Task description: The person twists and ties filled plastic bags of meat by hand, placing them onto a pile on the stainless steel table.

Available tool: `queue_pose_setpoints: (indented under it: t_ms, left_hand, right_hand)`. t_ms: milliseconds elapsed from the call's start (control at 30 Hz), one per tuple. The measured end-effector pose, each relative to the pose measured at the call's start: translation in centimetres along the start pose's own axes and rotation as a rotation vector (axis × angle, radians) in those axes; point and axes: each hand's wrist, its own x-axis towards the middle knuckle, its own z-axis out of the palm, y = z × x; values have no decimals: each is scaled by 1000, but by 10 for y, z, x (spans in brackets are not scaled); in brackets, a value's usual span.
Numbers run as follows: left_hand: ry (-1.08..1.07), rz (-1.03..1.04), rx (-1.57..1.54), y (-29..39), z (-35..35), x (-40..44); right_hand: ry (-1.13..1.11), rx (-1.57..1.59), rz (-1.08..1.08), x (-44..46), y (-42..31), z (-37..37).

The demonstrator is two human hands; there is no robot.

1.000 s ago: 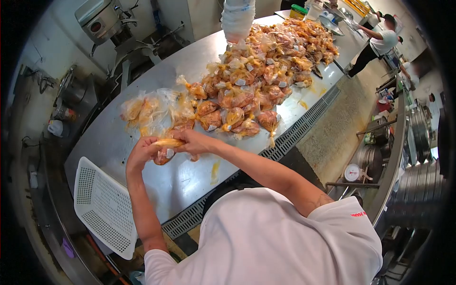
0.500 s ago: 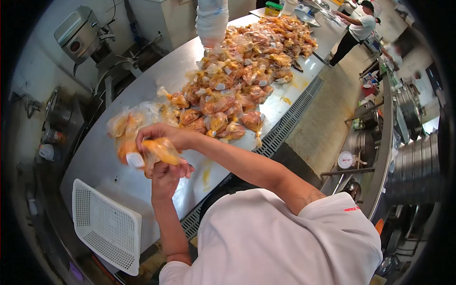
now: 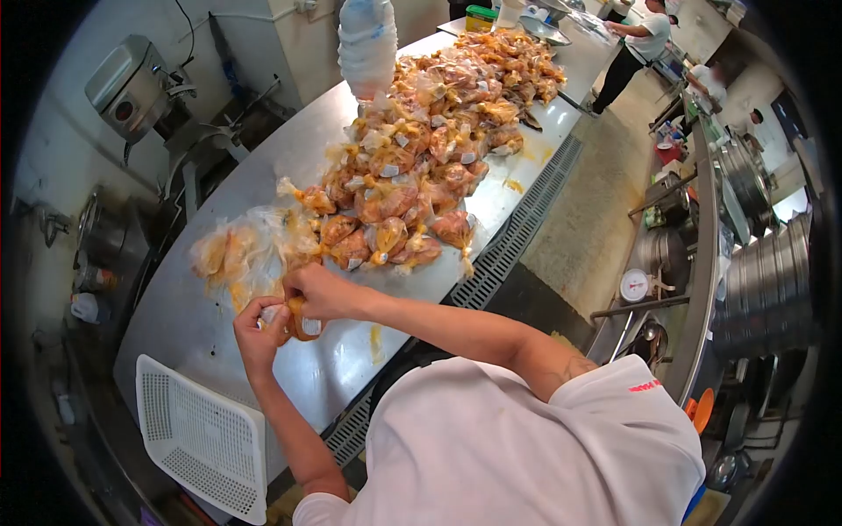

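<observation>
Both hands work on one small clear plastic bag of orange-brown food (image 3: 305, 325) above the near left part of the metal table (image 3: 184, 302). My right hand (image 3: 321, 291) is closed on the gathered top of the bag, which hangs below it with a white label showing. Close beside it, my left hand (image 3: 260, 337) is curled shut around a bit of whitish material, probably the bag's plastic; its exact grip is partly hidden. Just beyond my hands lie looser, wrinkled bags (image 3: 230, 252). A large heap of similar knotted bags (image 3: 395, 197) spreads farther back.
A white perforated basket (image 3: 202, 430) stands at the table's near left corner. Stacked white tubs (image 3: 367, 53) rise behind the heap. A mixer (image 3: 132, 88) is on the left, a drain grate (image 3: 517, 232) runs along the table's right edge, and a co-worker (image 3: 627, 53) stands far back.
The bag has gone from tilted up between my hands to hanging lower. My left hand has moved up and left beside my right, which has shifted right and down. The view has shifted slightly.
</observation>
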Motion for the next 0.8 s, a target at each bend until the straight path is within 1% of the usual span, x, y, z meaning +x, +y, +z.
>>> queue_pose_setpoints:
  t_ms: [67, 100, 133, 167, 200, 233, 267, 300, 333, 367, 400, 467, 500, 533, 567, 600, 667, 700, 767, 800]
  left_hand:
    - [58, 57, 228, 22, 14, -6]
    - [106, 31, 145, 33, 26, -8]
    - [110, 34, 144, 38, 37, -11]
    - [173, 86, 151, 42, 48, -13]
    - [234, 137, 158, 44, 55, -15]
    - [307, 157, 211, 39, 60, -15]
    - [308, 157, 210, 32, 63, -13]
    - [413, 179, 241, 26, 66, -10]
    - [518, 203, 272, 21, 66, -7]
    - [519, 206, 270, 18, 66, -7]
    - [544, 222, 281, 17, 66, -7]
    - [572, 240, 291, 14, 61, -7]
    - [566, 210, 226, 13, 55, -6]
    - [560, 180, 163, 12, 49, -4]
    - [541, 150, 36, 9, 46, -2]
    - [542, 152, 35, 7, 43, 0]
    - [495, 110, -223, 1, 36, 1]
    - [495, 111, -225, -7, 34, 3]
    - [381, 140, -227, -25, 33, 5]
    - [383, 139, -226, -18, 34, 3]
  right_hand:
    - [-90, 104, 197, -3, -10, 0]
    - [-92, 103, 195, -3, -5, 6]
    - [82, 141, 173, 0, 3, 13]
    - [255, 179, 151, 2, 12, 21]
    - [254, 177, 150, 3, 10, 22]
    - [298, 234, 132, 3, 8, 24]
    - [341, 292, 114, 3, 6, 25]
    - [340, 291, 113, 2, 5, 27]
    - [323, 374, 136, 1, 4, 29]
    - [306, 458, 160, 1, 4, 29]
    - [307, 455, 157, 1, 4, 28]
    - [176, 610, 266, 0, 4, 25]
    - [176, 608, 266, -1, 5, 24]
    - [138, 542, 244, -1, 6, 23]
    - [101, 476, 221, 0, 7, 22]
    - [101, 475, 220, 0, 10, 20]
    - [-124, 582, 208, 0, 19, 14]
    - [-124, 580, 208, 1, 22, 9]
    - [-385, 891, 274, -2, 27, -1]
    - [-388, 893, 274, -5, 31, -1]
